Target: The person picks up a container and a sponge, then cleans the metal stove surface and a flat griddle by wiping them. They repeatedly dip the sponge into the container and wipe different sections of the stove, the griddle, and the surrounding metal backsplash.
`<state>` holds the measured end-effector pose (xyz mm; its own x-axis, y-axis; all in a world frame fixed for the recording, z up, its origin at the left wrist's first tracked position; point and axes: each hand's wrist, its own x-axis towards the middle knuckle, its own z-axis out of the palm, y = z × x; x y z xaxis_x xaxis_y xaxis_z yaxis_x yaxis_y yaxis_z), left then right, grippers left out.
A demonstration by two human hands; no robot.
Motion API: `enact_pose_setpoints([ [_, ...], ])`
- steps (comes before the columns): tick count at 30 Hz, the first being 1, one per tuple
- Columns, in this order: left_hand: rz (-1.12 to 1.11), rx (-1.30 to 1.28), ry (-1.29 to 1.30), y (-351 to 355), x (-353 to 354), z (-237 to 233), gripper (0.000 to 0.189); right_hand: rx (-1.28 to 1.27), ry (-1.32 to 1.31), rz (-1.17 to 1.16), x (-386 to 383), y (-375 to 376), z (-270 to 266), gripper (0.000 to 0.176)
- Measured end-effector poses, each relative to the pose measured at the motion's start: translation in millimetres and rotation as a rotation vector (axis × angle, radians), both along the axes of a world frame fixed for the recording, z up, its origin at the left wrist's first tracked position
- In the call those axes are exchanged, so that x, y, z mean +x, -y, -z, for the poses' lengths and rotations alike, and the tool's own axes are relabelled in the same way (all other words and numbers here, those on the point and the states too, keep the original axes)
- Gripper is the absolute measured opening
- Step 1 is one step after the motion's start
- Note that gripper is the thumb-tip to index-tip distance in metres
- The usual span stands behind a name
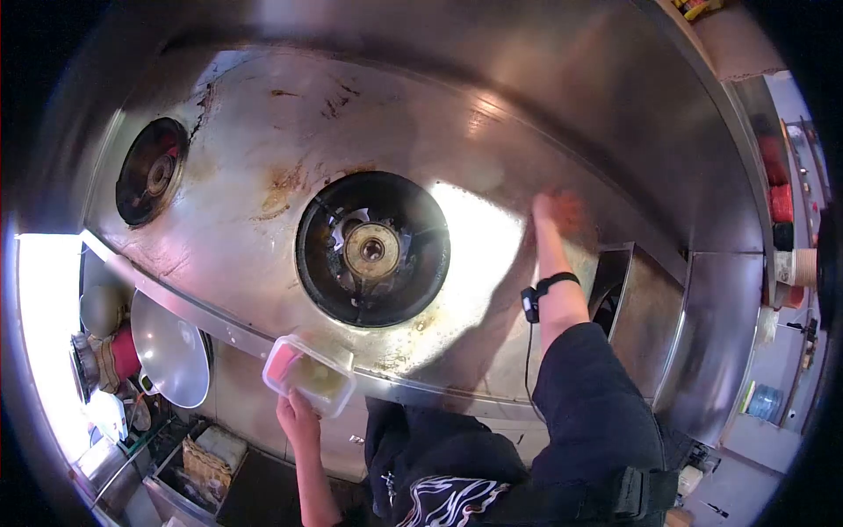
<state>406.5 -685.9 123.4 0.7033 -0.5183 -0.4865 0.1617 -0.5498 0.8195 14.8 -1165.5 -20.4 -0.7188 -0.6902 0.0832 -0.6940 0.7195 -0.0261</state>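
Note:
My left hand (299, 417) grips the lower edge of a clear plastic container (338, 402) at the front rim of the steel stove top (263, 97). Inside the container are a pink piece (283, 361) and a shallow yellowish liquid (320, 379). Stretched out to the right, my right hand (546, 209) is low over the stove top near its back edge. A blurred reddish-orange patch (571, 213) shows at its fingers; whether that is a held thing I cannot make out. Both the hand and the patch are smeared by motion.
A round black burner (316, 263) sits in the middle of the stove top, another burner (132, 189) at the far left. A steel box (650, 307) stands at the right. At left are a large metal pan (171, 351) and a woven basket (206, 465).

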Motion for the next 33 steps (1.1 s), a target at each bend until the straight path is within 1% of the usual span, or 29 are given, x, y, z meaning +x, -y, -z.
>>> enact_pose_setpoints([
  [1, 0.000, 0.025, 0.016, -3, 1, 2, 0.029, -0.025, 0.031, -0.259, 21, 18, 28, 0.069],
  [2, -0.003, 0.051, 0.029, -4, 1, 4, 0.028, 0.016, 0.207, -0.505, 79, 13, -28, 0.065],
  [3, -0.034, 0.030, 0.060, -3, -2, 5, 0.028, 0.068, 0.436, -0.728, 141, 4, -92, 0.061],
  [4, -0.037, 0.033, 0.056, -3, -3, 6, 0.028, -0.155, 0.134, -0.973, 175, 21, 2, 0.055],
  [5, 0.009, 0.052, 0.095, -3, 0, 5, 0.029, 0.117, 0.264, -1.231, 214, 11, -48, 0.052],
  [7, 0.075, 0.063, 0.180, 1, -1, -2, 0.030, -0.047, 0.225, -1.688, 248, 15, -28, 0.049],
  [8, 0.066, 0.075, 0.188, 2, -2, -3, 0.030, -0.045, 0.241, -1.697, 251, 22, -25, 0.049],
  [10, 0.087, 0.102, 0.177, 3, 0, -7, 0.031, -0.059, 0.307, -1.599, 236, 38, -31, 0.051],
  [12, 0.091, 0.139, 0.182, 7, -3, -16, 0.033, -0.227, 0.139, -1.170, 182, 45, -21, 0.047],
  [13, 0.082, 0.131, 0.162, 7, -2, -14, 0.033, -0.354, 0.013, -0.984, 141, 50, -1, 0.047],
  [14, 0.076, 0.124, 0.141, 6, -1, -10, 0.034, -0.287, -0.018, -0.808, 103, 45, 4, 0.051],
  [15, 0.094, 0.172, 0.089, -3, 4, -1, 0.036, -0.290, 0.264, -0.711, 65, 30, -5, 0.054],
  [16, 0.099, 0.170, 0.082, -5, 6, 3, 0.036, -0.219, 0.120, -0.652, 38, 10, -10, 0.055],
  [17, 0.114, 0.144, 0.141, -6, 6, 6, 0.036, -0.147, -0.022, -0.591, 19, -15, -10, 0.056],
  [18, 0.126, 0.116, 0.198, -7, 5, 8, 0.036, -0.083, -0.084, -0.693, 10, -44, -8, 0.054],
  [19, 0.136, 0.121, 0.185, -5, 2, 8, 0.036, -0.010, -0.146, -0.790, 1, -75, -4, 0.053],
  [20, 0.156, 0.094, 0.311, -2, 0, 8, 0.036, 0.163, -0.104, -1.000, 11, -100, -29, 0.048],
  [21, 0.169, 0.061, 0.445, 1, -1, 8, 0.036, 0.101, 0.275, -1.374, 2, -115, -29, 0.048],
  [22, 0.176, 0.067, 0.446, -1, 0, 6, 0.036, 0.293, 0.189, -1.613, 21, -125, -66, 0.049],
  [23, 0.154, 0.102, 0.283, -3, 3, 5, 0.035, 0.224, 0.167, -1.741, 26, -113, -55, 0.054],
  [24, 0.129, 0.133, 0.124, -3, 5, 3, 0.035, 0.148, 0.222, -1.621, 41, -92, -46, 0.054],
  [25, 0.127, 0.136, 0.134, -2, 4, 1, 0.035, 0.076, 0.275, -1.500, 61, -66, -37, 0.054],
  [27, 0.104, 0.135, 0.228, 2, 0, 1, 0.035, 0.001, 0.246, -1.281, 105, -7, -28, 0.053],
  [29, 0.080, 0.148, 0.181, 8, -4, -3, 0.034, -0.170, 0.247, -1.123, 145, 13, -10, 0.051],
  [30, 0.057, 0.162, 0.135, 8, -2, -6, 0.034, -0.165, 0.252, -1.116, 150, 1, -13, 0.051],
  [32, 0.081, 0.149, 0.136, 6, 2, -6, 0.034, 0.142, 0.241, -1.748, 166, -20, -30, 0.051],
  [33, 0.103, 0.138, 0.123, 2, 2, -4, 0.034, 0.164, 0.239, -1.764, 158, -19, -30, 0.051],
])
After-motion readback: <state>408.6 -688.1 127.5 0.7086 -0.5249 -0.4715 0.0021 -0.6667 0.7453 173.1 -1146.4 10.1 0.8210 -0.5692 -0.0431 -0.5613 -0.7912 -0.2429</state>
